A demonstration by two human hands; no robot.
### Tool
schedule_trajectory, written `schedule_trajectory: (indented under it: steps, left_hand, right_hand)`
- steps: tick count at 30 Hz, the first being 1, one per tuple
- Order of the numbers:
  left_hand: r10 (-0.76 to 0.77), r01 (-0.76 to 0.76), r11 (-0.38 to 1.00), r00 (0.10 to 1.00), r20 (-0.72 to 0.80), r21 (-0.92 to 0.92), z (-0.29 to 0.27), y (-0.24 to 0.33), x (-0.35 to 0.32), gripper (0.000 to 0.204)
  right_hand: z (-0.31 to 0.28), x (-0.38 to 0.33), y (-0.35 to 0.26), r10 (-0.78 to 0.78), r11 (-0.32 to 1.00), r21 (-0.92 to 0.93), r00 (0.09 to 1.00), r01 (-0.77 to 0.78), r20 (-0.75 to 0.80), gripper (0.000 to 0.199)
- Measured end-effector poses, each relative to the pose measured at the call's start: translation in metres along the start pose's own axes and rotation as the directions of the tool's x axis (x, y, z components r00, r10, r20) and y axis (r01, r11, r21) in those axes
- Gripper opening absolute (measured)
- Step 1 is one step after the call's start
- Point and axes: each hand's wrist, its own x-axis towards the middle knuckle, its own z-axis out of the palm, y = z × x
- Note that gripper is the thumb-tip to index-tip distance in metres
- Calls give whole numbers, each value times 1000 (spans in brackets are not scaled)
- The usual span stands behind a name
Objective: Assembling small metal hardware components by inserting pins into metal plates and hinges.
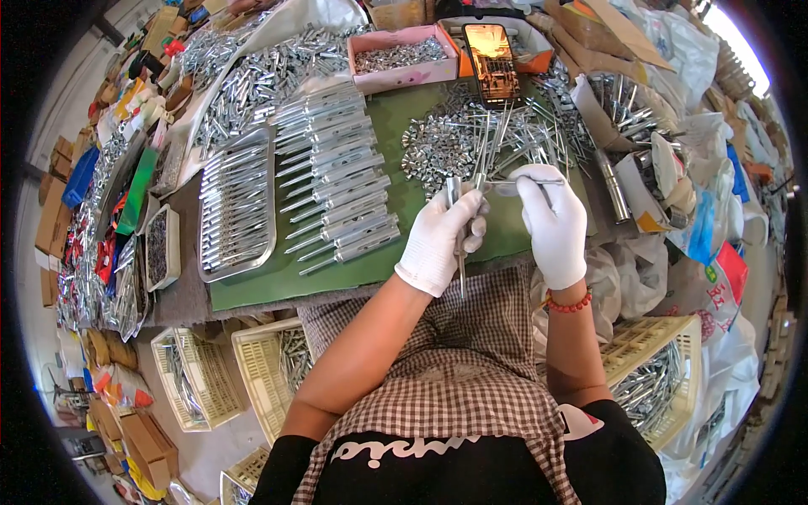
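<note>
A checked apron [454, 379] is seen nearest the lens, with both forearms rising from it to the surface [396, 126]. An assembly step appears to be in hand: a thin pin [539, 181] is being brought to the top of a rod [459, 227]. The next move, as judged, calls for the pin's tip to be lined up closely with the rod's upper end, with the rod kept steady.

The left hand [442, 240], gloved in white, is closed around the rod, which is held nearly upright just above the near edge of the green mat [252, 290]; its lower end points down toward the apron. The right hand [551, 223], also gloved, is closed in a pinch on the pin, which is held level and points left toward the rod's top. Whether pin and rod touch cannot be told.

Beyond the hands, a loose heap of small parts [438, 147] lies on the mat. To the left, finished pieces [337, 177] are laid in a row, beside a metal tray [236, 206]. A pink box [404, 59] and a phone [491, 63] stand at the far edge.
</note>
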Motion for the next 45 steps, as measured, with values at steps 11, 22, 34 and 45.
schedule_trajectory:
  steps: [11,22,34,45]
  left_hand:
    - [73,-68,993,996,-52,94,-1,-10,2,13]
    - [104,-86,982,990,-99,168,2,-12,6,12]
    - [94,-37,969,970,-225,245,8,-14,11,20]
    - [139,-55,921,972,-192,385,19,-9,-5,19]
  right_hand:
    - [5,-7,-12,-145,989,32,989,146,-31,10]
    - [11,-6,-6,-324,925,-210,946,317,0,11]
    - [15,-8,-5,-450,852,-325,891,410,-57,6]
    - [5,28,6,-11,974,-228,1000,8,-10,32]
